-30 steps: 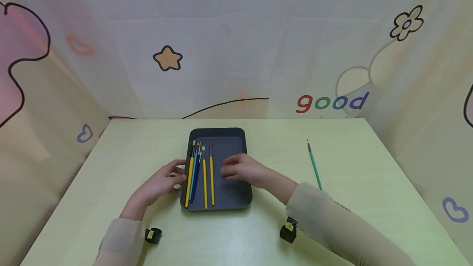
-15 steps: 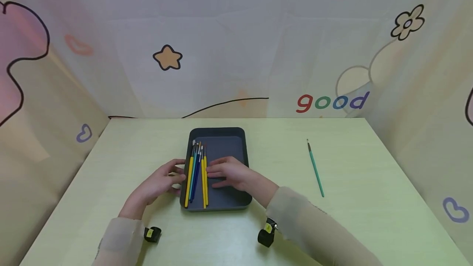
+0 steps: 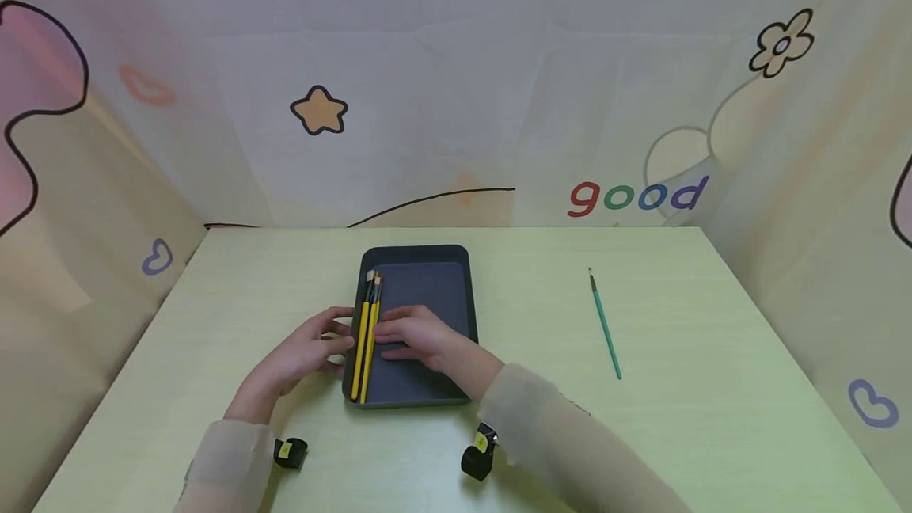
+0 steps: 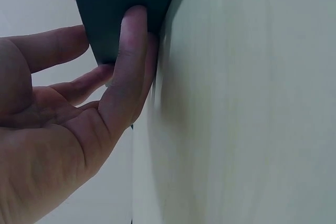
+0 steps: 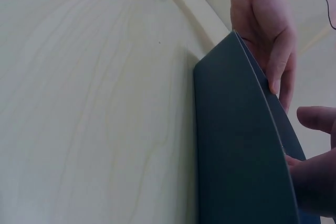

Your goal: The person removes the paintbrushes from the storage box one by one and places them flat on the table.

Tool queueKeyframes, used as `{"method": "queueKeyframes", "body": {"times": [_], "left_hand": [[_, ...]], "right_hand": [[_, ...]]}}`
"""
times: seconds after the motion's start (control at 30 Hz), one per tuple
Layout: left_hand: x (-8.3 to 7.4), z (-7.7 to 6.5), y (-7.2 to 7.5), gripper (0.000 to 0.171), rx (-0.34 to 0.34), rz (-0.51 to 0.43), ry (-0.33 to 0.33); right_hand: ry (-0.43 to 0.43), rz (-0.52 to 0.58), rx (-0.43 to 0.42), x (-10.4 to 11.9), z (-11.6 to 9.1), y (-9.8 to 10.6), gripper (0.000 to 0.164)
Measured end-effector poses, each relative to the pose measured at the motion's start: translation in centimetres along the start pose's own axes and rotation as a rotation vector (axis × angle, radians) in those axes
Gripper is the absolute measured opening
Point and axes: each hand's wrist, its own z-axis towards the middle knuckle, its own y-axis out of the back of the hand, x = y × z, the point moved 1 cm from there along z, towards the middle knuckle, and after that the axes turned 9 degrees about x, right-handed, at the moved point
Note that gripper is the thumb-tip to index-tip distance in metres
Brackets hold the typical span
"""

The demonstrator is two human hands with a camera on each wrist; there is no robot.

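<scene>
- The fingers (image 3: 390, 329) of the right hand (image 3: 422, 339) are extended, their tips at the yellow paintbrushes (image 3: 368, 343); they are not curled around them.
- The fingers of the left hand (image 3: 302, 353) are loosely bent and touch the dark tray (image 3: 449, 283) from outside, without closing around it.
- The paintbrushes lie side by side inside the tray, along its left wall, bristles towards the far end; only the head view shows them.
- The left wrist view shows what the head view hides: one fingertip laid flat on the outer wall of the tray, low beside the table (image 3: 684, 418).
- The right wrist view adds the tray's outer side face-on, with a left-hand digit on the rim; the right hand is cut off by the picture's edge.
- Well apart, right of the tray, a teal paintbrush (image 3: 606, 335) lies on the table, seen only from the head.
- Behind stands a printed backdrop (image 3: 427, 117).
</scene>
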Motion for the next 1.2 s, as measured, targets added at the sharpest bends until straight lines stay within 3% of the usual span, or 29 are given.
{"method": "queueKeyframes", "body": {"times": [0.2, 0.53, 1.2], "left_hand": [[0.0, -0.1, 0.1, 0.054, 0.011, -0.005, 0.001], [0.0, 0.0, 0.1, 0.054, 0.016, -0.011, -0.007], [0.0, 0.0, 0.1, 0.054, 0.016, -0.012, -0.001]], "right_hand": [[0.032, -0.007, -0.029, -0.4, 0.9, -1.0, 0.05], [0.12, -0.099, -0.165, -1.1, 1.3, -1.7, 0.035], [0.122, -0.074, -0.207, -0.9, 0.8, -1.0, 0.037]]}}
